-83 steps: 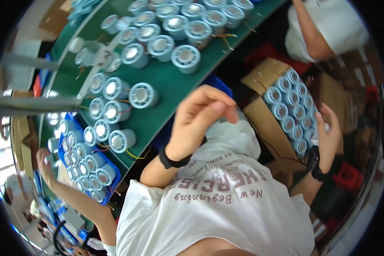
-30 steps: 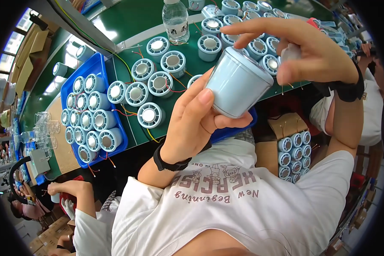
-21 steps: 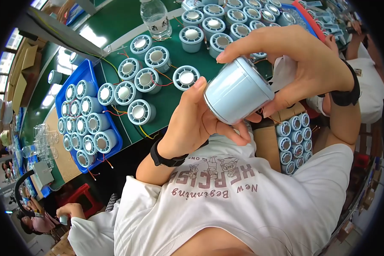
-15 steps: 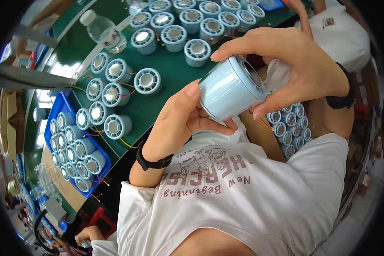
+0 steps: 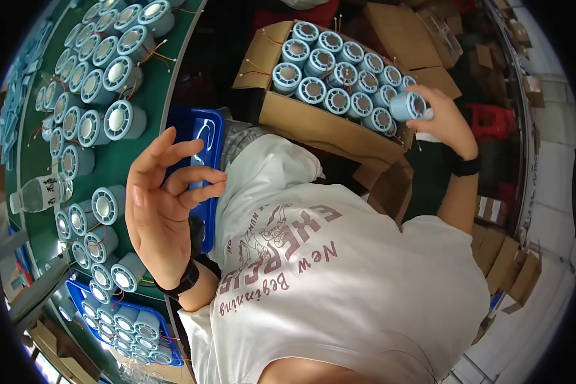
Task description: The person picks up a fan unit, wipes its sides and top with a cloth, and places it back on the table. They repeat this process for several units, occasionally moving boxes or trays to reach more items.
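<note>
My right hand (image 5: 451, 125) is closed around a light-blue cylindrical unit (image 5: 403, 107) with a slotted ring on its end. It holds the unit on its side at the right end of an open cardboard box (image 5: 326, 125). Similar units (image 5: 337, 100) stand in rows inside the box, slotted ends up, some with thin wires sticking out. My left hand (image 5: 160, 211) is raised over the edge of the green table, fingers apart and lightly curled, with nothing in it. Beneath its fingers, partly hidden, lies a blue tray (image 5: 212, 137).
On the green table (image 5: 153, 83) stand several more such units (image 5: 125, 121) with trailing wires. A clear plastic bottle (image 5: 41, 194) lies among them in the picture. Another blue tray (image 5: 77, 291) of units is at the lower left. Cardboard boxes and a red stool (image 5: 491, 121) are at right.
My view has swung right to the cardboard box. The unit that was between both hands is now in my right hand alone, out at the box. My left hand has let go and opened.
</note>
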